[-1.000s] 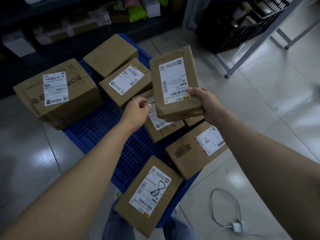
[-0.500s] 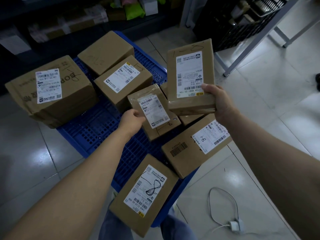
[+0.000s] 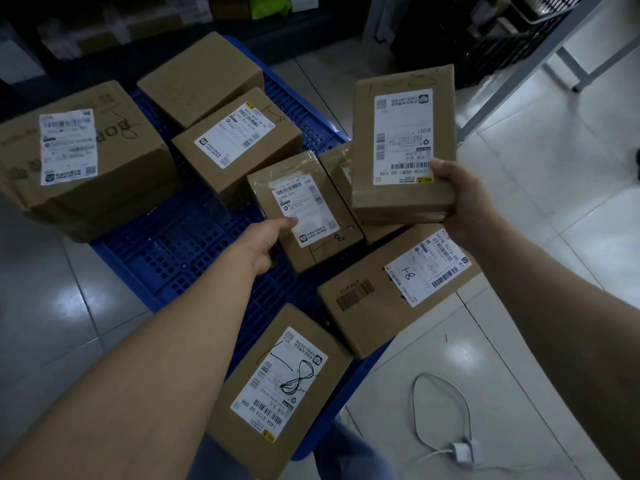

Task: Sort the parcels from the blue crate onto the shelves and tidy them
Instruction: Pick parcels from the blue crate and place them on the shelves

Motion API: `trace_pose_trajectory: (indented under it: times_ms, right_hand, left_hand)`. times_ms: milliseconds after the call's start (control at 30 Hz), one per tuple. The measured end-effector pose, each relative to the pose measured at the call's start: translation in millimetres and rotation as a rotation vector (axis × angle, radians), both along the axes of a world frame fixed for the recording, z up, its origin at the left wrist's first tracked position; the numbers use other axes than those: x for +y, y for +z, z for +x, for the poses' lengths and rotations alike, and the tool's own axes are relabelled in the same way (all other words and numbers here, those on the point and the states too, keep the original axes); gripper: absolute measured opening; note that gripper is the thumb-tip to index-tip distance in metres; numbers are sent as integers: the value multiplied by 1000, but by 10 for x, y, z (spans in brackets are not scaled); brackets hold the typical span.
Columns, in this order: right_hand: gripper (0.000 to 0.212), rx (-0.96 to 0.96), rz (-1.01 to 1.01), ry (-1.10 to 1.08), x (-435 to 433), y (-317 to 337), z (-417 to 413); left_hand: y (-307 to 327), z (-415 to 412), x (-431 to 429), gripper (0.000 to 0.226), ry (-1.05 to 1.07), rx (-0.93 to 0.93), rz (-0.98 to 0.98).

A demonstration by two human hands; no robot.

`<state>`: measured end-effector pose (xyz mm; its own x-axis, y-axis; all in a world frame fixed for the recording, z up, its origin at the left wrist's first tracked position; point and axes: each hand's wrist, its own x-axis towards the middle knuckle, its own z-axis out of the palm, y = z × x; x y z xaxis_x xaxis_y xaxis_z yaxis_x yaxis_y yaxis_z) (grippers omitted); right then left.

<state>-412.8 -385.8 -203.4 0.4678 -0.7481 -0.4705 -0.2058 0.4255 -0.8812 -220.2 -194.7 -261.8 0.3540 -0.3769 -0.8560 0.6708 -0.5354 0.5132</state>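
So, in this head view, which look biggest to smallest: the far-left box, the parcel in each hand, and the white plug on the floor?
Largest to smallest:
far-left box
tall parcel in the right hand; held nearer the camera, so unsure against the box
small parcel in the left hand
white plug

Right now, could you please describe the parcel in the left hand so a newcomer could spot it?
Find the blue crate on the tiled floor. At its middle, the left hand grips a small parcel, just left of the tall parcel held up by the right hand. It is smaller than its neighbours, and wrinkled clear tape shines across its top.
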Motion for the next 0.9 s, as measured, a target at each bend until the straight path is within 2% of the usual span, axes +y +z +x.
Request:
trace_pose_trajectory:
  times_ms: [67,133,267,333,600,733,900]
  right_hand:
    - [25,-30,7,14,-16,-3,-22]
    - [28,-22,-2,8,-16,14,-27]
    - [40,-13,6,7,-6,22,-38]
    - [43,-20,13,-4,-8,19,-47]
    - [46,-56,16,3,5,-31,-32]
    - [34,-75,43,4,27,-65,-19]
    - [50,-45,33,-35,32,-65,9]
  left_hand:
    - [-119,24,11,50,45,18,-9]
    - [-158,8,31,60,80,45,-18]
    - [-142,-78,63,25,141,123,-61]
    - [-168,-106,63,20,160,155,-87]
    - [-300,-65,47,19,180,212,-152]
    - [-351,-45,69,21,159,206,-149]
    - [-381,-37,112,24,176,213,-162]
